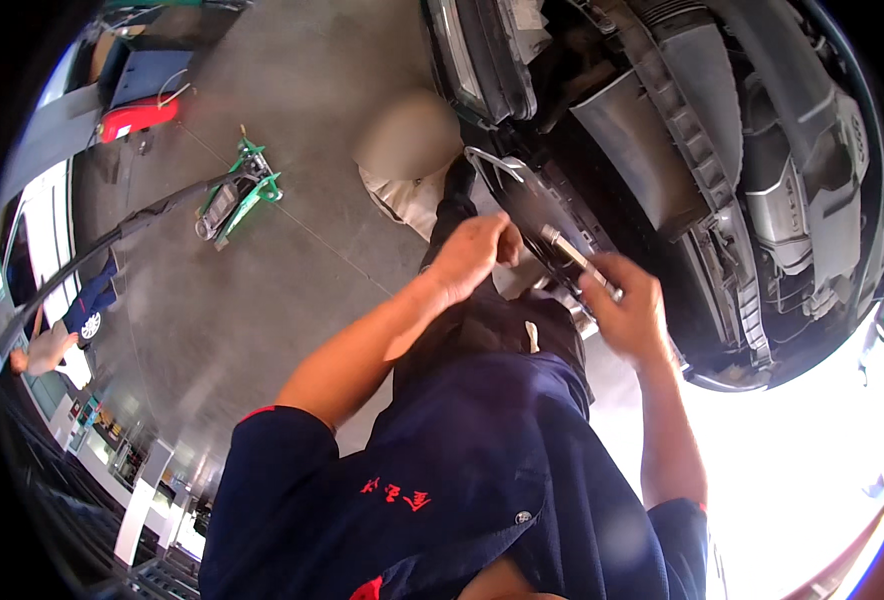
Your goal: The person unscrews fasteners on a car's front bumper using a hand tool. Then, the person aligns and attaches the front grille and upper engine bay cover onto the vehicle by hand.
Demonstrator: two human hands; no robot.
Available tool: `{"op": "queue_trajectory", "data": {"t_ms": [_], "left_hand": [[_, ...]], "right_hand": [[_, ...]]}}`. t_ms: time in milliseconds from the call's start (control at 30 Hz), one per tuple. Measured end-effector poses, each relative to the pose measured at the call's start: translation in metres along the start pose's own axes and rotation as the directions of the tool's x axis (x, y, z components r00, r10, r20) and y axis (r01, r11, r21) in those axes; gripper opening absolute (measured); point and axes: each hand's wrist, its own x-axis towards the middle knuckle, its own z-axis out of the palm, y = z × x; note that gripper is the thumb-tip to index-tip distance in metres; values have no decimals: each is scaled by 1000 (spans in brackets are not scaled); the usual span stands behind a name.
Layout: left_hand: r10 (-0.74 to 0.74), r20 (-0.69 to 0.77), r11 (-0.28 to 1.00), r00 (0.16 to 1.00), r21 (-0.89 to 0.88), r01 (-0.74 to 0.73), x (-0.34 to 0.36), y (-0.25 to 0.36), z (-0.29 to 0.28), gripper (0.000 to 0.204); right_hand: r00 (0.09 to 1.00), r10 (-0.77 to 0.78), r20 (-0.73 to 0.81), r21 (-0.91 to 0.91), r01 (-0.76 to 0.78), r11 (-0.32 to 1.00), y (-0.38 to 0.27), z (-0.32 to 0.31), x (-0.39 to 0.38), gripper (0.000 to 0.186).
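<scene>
My right hand (622, 305) is closed around a slim metal tool (572, 250), like a socket extension on a ratchet, which points up and to the left. My left hand (477, 250) is up left of that tool, apart from it, with its fingers curled; what they hold, if anything, I cannot make out. Just beyond both hands is a car's open front end, with a dark lower panel (532, 205), a headlamp housing (472, 60), a pale curved duct piece (637, 150) and an engine cover (777, 200).
A person in beige clothing (402, 200), head blurred, is low beside the car. A green floor jack (257, 180) stands on the grey floor (312, 120) to my left. A red object (137, 117) lies farther back. Another person (52, 350) is at the far left.
</scene>
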Motion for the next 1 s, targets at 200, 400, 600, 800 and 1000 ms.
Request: {"op": "queue_trajectory", "data": {"t_ms": [200,400,600,800,1000], "left_hand": [[32,-49,947,998,321,-14,73,32,-66,24],[105,-97,862,990,504,-43,125,58,-74,30],[149,-178,830,973,558,-25,136,49,-75,31],[247,-200,797,948,599,-81,135,42,-66,30],[334,-234,769,913,629,-120,137,28,-65,30]], "right_hand": [[976,49,-213,-153,-83,985,-30,26,100,31],[971,45,-233,-306,-118,945,-42,39,165,32],[983,-9,-184,-424,-71,903,-27,50,196,29],[989,-43,-140,-515,-36,856,-23,45,207,27],[997,-23,-68,-541,-17,841,-24,29,213,30]]}}
